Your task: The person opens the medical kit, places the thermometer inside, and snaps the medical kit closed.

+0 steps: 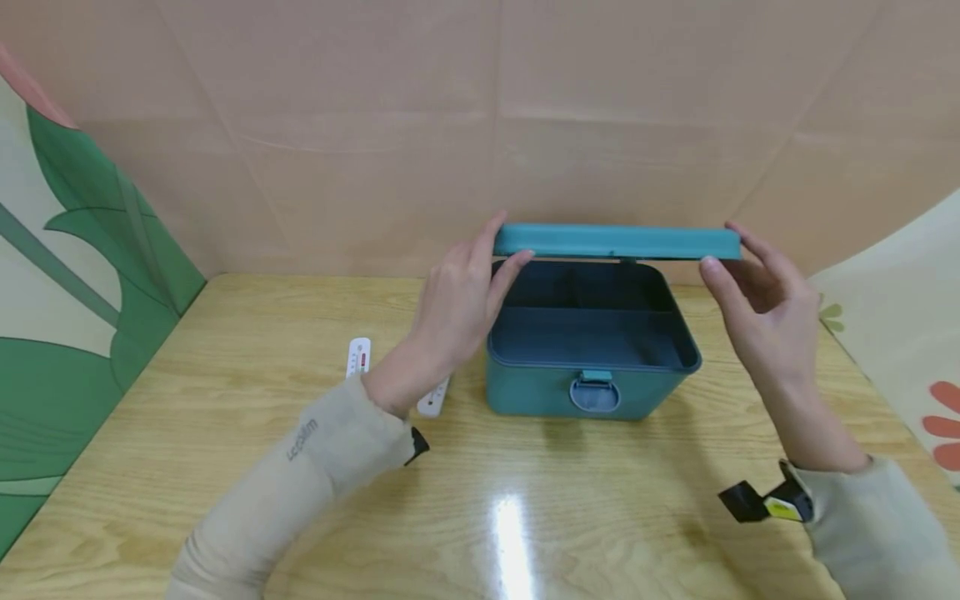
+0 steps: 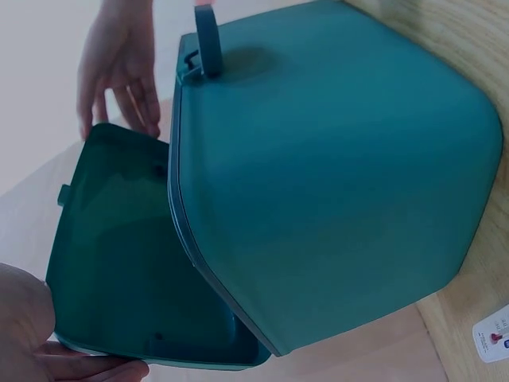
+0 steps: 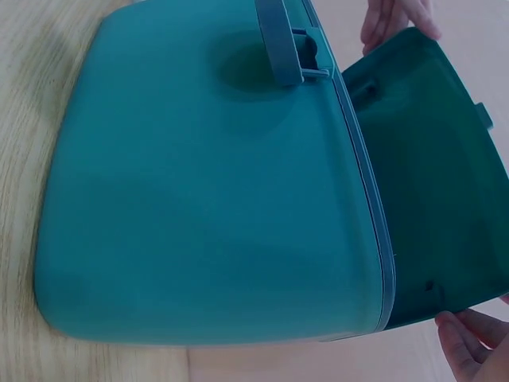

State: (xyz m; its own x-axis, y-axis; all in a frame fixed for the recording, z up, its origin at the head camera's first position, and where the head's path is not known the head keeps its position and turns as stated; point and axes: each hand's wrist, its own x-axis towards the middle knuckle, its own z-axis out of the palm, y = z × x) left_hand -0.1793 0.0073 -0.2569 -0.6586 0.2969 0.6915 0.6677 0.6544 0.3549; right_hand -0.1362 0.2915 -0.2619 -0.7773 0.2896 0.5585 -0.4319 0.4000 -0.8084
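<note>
A teal storage box [image 1: 540, 392] with a dark inside stands on the table, its lid [image 1: 618, 242] raised at the back. My left hand [image 1: 461, 300] grips the lid's left end, thumb along the lower edge. At the opposite end, my right hand [image 1: 780, 312] pinches the lid's corner between thumb and fingers. A round latch [image 1: 595, 393] hangs on the box's front. Inside, a divider separates the back part from the front. The left wrist view shows the hollow underside of the lid [image 2: 143, 247] tilted away from the box rim.
Left of the box, two white thermometer-like strips [image 1: 358, 354] lie on the wooden table [image 1: 247, 433], partly hidden by my left forearm. A plain pinkish backdrop [image 1: 360, 133] rises behind, with patterned panels [image 1: 112, 250] at either side.
</note>
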